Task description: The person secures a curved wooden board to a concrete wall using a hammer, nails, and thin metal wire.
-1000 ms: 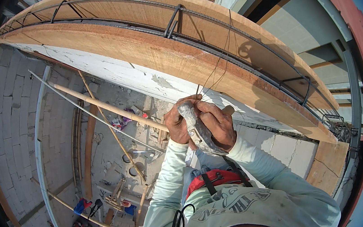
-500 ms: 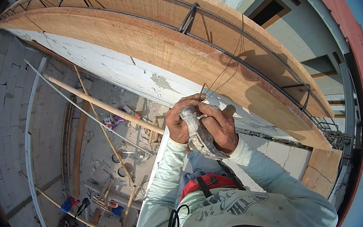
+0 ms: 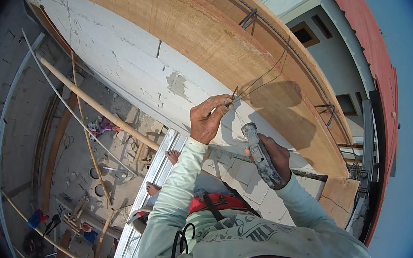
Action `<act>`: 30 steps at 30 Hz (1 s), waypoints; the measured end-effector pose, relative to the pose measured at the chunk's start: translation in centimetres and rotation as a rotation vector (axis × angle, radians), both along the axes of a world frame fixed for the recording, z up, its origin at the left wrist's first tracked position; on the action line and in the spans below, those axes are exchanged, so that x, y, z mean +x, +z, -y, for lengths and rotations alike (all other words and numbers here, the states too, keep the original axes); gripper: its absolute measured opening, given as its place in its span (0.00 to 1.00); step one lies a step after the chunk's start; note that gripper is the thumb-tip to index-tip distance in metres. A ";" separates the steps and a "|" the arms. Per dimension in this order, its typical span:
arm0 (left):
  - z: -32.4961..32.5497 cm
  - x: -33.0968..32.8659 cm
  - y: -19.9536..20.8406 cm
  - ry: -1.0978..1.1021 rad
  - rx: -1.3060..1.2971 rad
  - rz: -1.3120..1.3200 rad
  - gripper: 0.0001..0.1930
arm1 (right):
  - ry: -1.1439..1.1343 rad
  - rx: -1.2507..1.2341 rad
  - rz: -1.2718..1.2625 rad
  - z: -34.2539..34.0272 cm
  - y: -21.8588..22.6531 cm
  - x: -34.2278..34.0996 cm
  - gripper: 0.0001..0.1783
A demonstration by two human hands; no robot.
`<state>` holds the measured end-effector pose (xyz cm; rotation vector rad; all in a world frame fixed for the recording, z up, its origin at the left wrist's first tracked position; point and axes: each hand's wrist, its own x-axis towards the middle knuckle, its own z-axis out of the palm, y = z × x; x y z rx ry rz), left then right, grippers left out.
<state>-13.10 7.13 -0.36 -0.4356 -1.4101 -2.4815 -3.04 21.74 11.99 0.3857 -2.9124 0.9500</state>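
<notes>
My left hand (image 3: 209, 119) is closed in a pinch at the lower edge of a curved plywood board (image 3: 188, 23). Between its fingertips is the end of a thin wire (image 3: 258, 82), which runs up over the board toward a ribbed steel bar (image 3: 276, 27). A short, dark, bent piece sticks up at the fingertips; whether it is wire or a nail I cannot tell. To the right and nearer me, my right hand (image 3: 278, 157) is wrapped round a hammer (image 3: 262, 157). Its worn, mortar-stained metal head points up and away, apart from the board; the handle is mostly hidden.
Beyond the board, a second curved plywood board (image 3: 302, 50) runs parallel. A white block wall (image 3: 119, 52) stands below them. At left, a drop leads to a rubble-strewn floor, crossed by a bamboo pole (image 3: 95, 104). A silvery metal beam (image 3: 127, 236) lies beside me.
My hands have moved apart: the right has drawn back to the right with the hammer, while the left keeps its pinch at the wire. The view has shifted and turned.
</notes>
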 end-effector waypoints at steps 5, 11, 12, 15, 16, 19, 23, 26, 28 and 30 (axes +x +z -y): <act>-0.3 -0.1 -0.4 0.026 0.017 0.035 0.08 | 0.004 -0.004 0.086 2.5 4.4 -0.5 0.21; -0.2 -0.2 0.2 0.084 -0.088 0.076 0.08 | -0.112 -0.131 0.313 3.8 7.2 -0.2 0.22; -0.3 -0.2 0.2 0.063 -0.006 0.066 0.08 | -0.083 -0.135 0.228 3.6 7.1 -0.1 0.23; -0.4 -0.3 0.2 0.082 0.035 0.029 0.08 | -0.005 -0.025 -0.010 3.4 5.6 -0.4 0.24; -0.5 -0.4 0.2 0.114 -0.017 0.001 0.07 | 0.073 0.073 -0.105 3.5 5.1 -0.6 0.23; -0.7 -0.5 -0.3 0.124 -0.048 -0.040 0.10 | 0.201 0.290 -0.201 2.8 4.6 -0.8 0.23; -1.1 -0.8 -1.6 0.147 -0.033 -0.095 0.11 | 0.277 0.377 -0.250 4.3 5.9 -1.4 0.28; -1.5 -0.9 -1.6 0.163 0.031 -0.074 0.10 | 0.348 0.316 -0.247 4.3 5.5 -1.6 0.30; -1.2 -0.7 -1.1 0.189 0.008 -0.118 0.11 | 0.397 0.376 -0.309 4.6 5.0 -1.9 0.32; -1.5 -0.9 -2.1 0.089 0.055 -0.071 0.12 | 0.364 0.494 -0.243 5.5 4.9 -2.5 0.33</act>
